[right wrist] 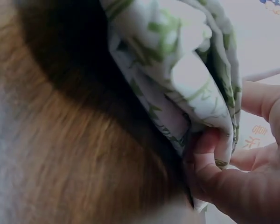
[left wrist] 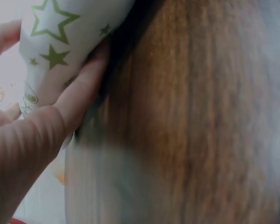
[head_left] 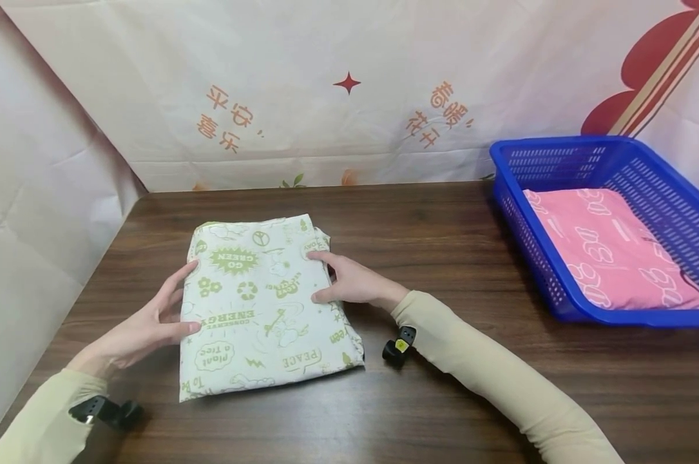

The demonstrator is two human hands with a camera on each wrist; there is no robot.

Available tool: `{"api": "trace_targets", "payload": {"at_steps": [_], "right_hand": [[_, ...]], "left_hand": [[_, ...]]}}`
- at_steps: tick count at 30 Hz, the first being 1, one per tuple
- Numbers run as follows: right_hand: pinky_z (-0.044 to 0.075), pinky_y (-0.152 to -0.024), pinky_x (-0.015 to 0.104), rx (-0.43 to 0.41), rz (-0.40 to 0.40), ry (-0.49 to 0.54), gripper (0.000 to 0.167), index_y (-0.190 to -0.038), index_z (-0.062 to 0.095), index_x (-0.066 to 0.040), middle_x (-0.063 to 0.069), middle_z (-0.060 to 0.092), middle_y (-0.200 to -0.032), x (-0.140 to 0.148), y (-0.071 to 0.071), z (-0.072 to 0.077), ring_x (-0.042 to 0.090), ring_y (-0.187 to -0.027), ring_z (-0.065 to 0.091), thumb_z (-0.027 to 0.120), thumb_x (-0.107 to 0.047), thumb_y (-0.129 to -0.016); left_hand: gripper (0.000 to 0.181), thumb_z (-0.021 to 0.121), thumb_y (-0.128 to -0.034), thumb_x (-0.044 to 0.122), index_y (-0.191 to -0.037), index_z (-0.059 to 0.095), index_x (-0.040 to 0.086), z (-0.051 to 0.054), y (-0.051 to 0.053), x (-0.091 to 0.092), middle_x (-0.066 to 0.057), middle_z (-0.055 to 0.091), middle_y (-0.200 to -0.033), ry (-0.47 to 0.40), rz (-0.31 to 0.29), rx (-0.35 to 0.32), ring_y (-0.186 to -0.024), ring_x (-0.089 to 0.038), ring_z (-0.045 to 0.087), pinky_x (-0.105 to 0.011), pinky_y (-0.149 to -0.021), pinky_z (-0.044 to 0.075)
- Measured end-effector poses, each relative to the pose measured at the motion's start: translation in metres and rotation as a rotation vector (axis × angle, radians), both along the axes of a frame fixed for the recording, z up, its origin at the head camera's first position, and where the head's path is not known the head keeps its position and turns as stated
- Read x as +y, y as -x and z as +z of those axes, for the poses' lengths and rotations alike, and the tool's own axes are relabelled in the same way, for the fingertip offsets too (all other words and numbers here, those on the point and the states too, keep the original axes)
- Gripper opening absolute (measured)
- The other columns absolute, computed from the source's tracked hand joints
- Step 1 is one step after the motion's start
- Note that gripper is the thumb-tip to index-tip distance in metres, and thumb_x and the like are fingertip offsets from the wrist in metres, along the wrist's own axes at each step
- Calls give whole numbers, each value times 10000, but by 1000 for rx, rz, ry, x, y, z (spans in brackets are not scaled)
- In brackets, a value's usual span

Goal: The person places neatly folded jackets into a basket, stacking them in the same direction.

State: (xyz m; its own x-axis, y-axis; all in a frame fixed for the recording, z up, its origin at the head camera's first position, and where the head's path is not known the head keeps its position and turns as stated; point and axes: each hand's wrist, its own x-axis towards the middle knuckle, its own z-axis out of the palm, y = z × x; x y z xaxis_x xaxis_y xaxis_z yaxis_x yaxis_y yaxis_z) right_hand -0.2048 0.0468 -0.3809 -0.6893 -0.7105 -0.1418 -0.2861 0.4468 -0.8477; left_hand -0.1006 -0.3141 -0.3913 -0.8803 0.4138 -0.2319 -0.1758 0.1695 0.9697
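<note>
A folded white cloth with green print [head_left: 262,309] lies on the wooden table, left of centre. At its left side, my left hand [head_left: 146,322] holds the edge, thumb on top; in the left wrist view that hand [left wrist: 46,126] has a digit against the star-printed side of the cloth [left wrist: 56,56]. My right hand [head_left: 355,280] grips the opposite side near the upper half. Seen from the right wrist, the right hand [right wrist: 242,172] has a digit tucked into the layered folds of the cloth [right wrist: 177,70]. Fingers under the cloth are partly hidden.
A blue plastic basket [head_left: 535,258] stands at the right of the brown table [head_left: 442,225], with a folded pink cloth [head_left: 610,251] inside. A white printed curtain [head_left: 303,116] hangs along the back edge. Wrist cameras sit on both forearms.
</note>
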Motion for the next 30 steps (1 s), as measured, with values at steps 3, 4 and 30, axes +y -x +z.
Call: {"api": "trace_targets", "payload": {"at_steps": [3,4,30], "right_hand": [[341,-1010,333,-38,-3,10,765,-1483,331,-105,116,366,-1466,1,-2,0,187,-1154,464,729,-115,-830],[323,-1037,349,-42,1,5,756,-1477,334,-109,115,346,-1484,2,-4,0,192,-1231,424,727,-108,-832],[373,-983,411,-210,-147,173,685,-1428,437,-233,5,289,-1506,52,-4,-2,224,-1281,331,733,-63,-834]], "left_hand": [[967,579,-928,-34,-1527,-31,417,-4,1,4,-265,15,-1466,-19,-13,-1,-1160,-324,516,-425,-876,475],[968,575,-927,-42,-1527,-33,413,-5,2,6,-264,22,-1461,-30,-22,-7,-1158,-326,519,-428,-875,477],[944,645,-901,-11,-1531,56,375,-4,23,61,-294,239,-1391,-93,-31,-50,-1112,-283,573,-374,-892,479]]}}
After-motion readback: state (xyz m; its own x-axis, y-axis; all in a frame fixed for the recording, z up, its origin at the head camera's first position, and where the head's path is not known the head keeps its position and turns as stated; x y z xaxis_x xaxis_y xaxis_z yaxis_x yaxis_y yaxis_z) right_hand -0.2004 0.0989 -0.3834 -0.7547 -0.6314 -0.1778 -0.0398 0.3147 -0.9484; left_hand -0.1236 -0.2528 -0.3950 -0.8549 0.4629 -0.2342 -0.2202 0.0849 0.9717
